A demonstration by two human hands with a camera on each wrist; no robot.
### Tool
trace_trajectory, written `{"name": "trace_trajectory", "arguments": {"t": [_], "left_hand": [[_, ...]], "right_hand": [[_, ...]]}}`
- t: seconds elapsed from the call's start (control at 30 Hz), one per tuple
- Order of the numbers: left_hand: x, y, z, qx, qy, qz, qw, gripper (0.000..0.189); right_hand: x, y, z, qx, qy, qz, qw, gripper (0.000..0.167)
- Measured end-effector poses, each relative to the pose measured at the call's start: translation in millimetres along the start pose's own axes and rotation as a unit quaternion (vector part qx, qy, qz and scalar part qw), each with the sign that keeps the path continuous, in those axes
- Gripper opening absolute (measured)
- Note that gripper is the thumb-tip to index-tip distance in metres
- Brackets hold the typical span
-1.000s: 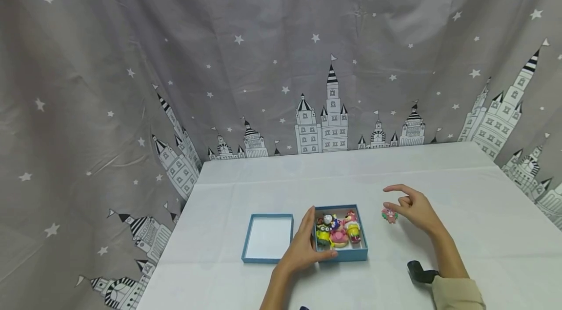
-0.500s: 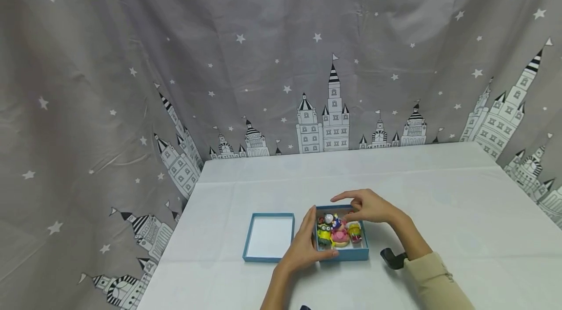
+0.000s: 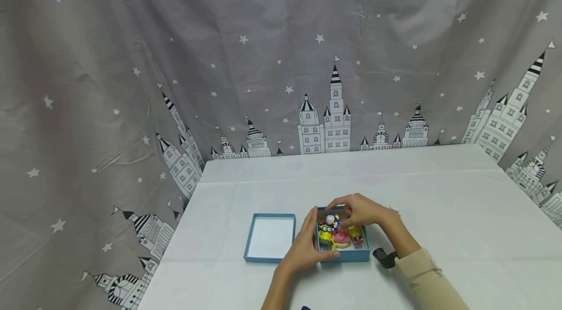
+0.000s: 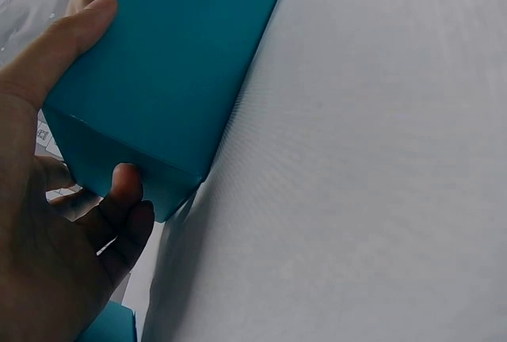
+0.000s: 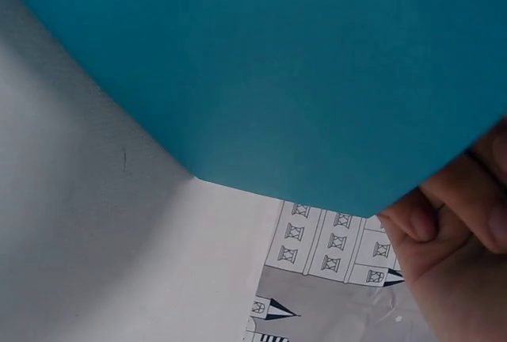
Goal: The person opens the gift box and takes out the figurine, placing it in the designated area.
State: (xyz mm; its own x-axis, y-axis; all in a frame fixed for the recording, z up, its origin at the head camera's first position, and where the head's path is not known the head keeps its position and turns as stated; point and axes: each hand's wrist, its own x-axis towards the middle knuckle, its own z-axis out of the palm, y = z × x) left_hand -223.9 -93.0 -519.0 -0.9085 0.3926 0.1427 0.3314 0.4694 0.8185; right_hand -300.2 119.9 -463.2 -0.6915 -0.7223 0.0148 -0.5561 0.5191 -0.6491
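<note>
A blue box (image 3: 353, 256) with several small toy figures inside sits in front of me. Among them are a yellow-green goggled figure (image 3: 325, 235), a pink figure (image 3: 341, 238) and a yellow one (image 3: 356, 235). My left hand (image 3: 302, 250) grips the box, its fingers along the left side and its thumb on the front wall. In the left wrist view, the box (image 4: 174, 65) lies between that hand's thumb and fingers. My right hand (image 3: 361, 210) reaches over the box, thumb and index finger apart among the figures. Its lower fingers show curled beside the box (image 5: 253, 81) in the right wrist view.
A shallow blue lid (image 3: 270, 237) with a white inside lies left of the box. Behind the right wrist, a small pink toy (image 3: 394, 211) partly shows on the white tablecloth (image 3: 439, 202). A grey curtain (image 3: 263, 56) with printed castles hangs behind the table.
My right hand has moved left from the pink toy on the cloth to over the box, then slightly further left over the figures. The left hand keeps its hold on the box.
</note>
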Motion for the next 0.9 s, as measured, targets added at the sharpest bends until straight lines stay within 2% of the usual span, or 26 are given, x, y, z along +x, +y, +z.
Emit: {"name": "trace_trajectory", "arguments": {"t": [0.33,0.57,0.9], "left_hand": [[0.4,-2.0,0.5,0.006,-0.002,-0.012,0.9999,0.115],[0.8,-3.1,0.9,0.007,-0.003,-0.013,0.9999,0.116],[0.7,-2.9,1.3,0.005,-0.001,-0.009,0.9999,0.117]], "right_hand": [[2.1,-5.8,2.4,-0.04,-0.001,0.018,0.999,0.045],[2.3,-6.9,5.4,-0.081,0.015,0.026,0.9963,0.042],[-0.4,-4.7,6.8,-0.053,0.02,0.019,0.9982,0.042]]}}
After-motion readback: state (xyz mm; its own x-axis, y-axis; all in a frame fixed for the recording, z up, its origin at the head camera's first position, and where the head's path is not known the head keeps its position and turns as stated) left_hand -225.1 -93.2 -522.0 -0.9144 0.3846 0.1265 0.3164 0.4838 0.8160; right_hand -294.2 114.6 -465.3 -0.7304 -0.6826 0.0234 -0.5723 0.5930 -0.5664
